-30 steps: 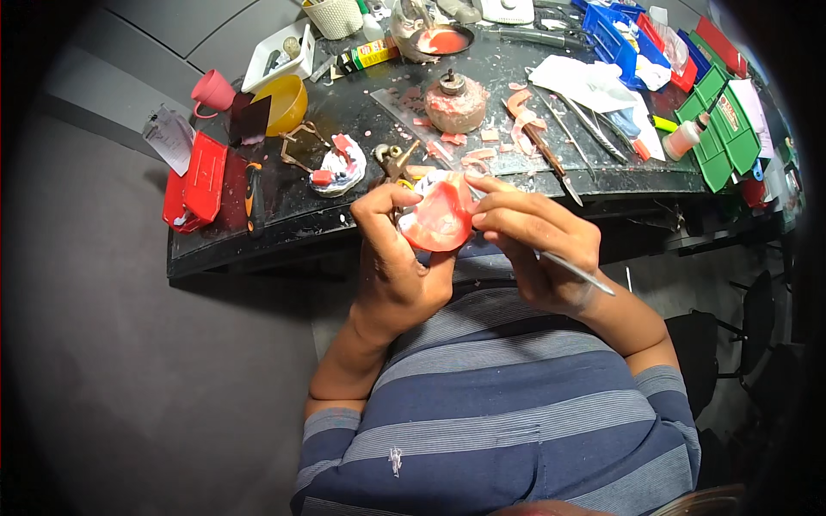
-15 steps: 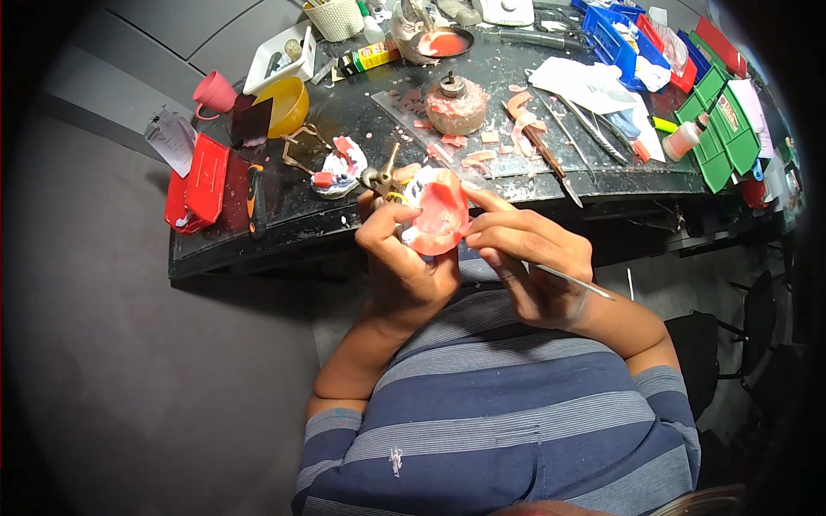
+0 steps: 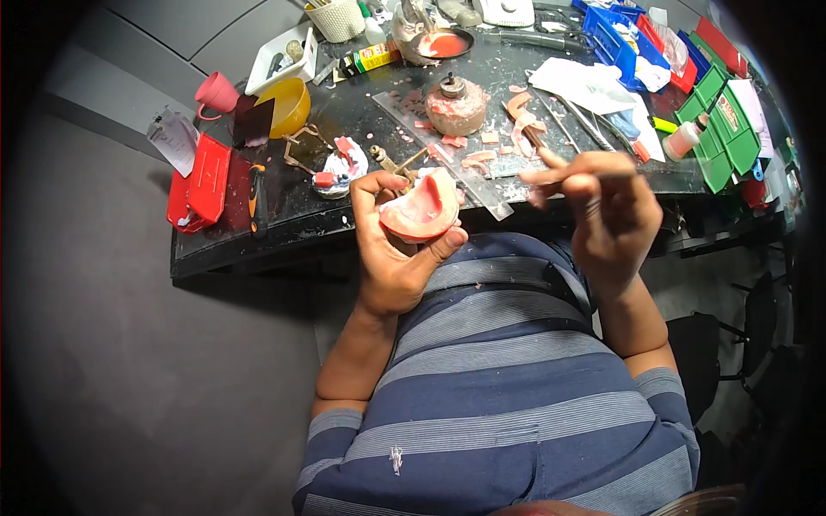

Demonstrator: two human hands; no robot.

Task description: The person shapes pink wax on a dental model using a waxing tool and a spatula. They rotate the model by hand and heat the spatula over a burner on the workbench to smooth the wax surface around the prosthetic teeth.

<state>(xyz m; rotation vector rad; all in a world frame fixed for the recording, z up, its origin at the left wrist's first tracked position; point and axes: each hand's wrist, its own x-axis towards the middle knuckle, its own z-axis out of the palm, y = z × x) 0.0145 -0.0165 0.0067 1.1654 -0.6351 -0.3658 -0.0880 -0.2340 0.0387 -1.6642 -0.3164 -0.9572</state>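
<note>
My left hand (image 3: pixel 391 262) grips a dental cast (image 3: pixel 422 211) with pink wax over its arch, thumb on the near rim and fingers round the far side. A brass-coloured articulator part (image 3: pixel 391 163) sticks out beyond it, by my fingertips. My right hand (image 3: pixel 615 215) is raised to the right, apart from the cast, with curled fingers blurred by motion. A thin metal tool (image 3: pixel 618 176) shows there only as a faint dark streak across the fingers. Just beyond the right fingertips lies a knife with a wooden handle (image 3: pixel 533 138), partly hidden.
On the black bench are a second dental cast (image 3: pixel 342 168), a wax-covered burner (image 3: pixel 456 105), a clear ruler (image 3: pixel 495 202) and pink wax scraps. Further back stand a pan of red wax (image 3: pixel 445 43) and a yellow bowl (image 3: pixel 286 105). A green bin (image 3: pixel 718 120) is at right.
My right hand has pulled away from the cast, up and to the right. My left hand has shifted its hold, and the cast is now tilted differently, its wax rim facing me.
</note>
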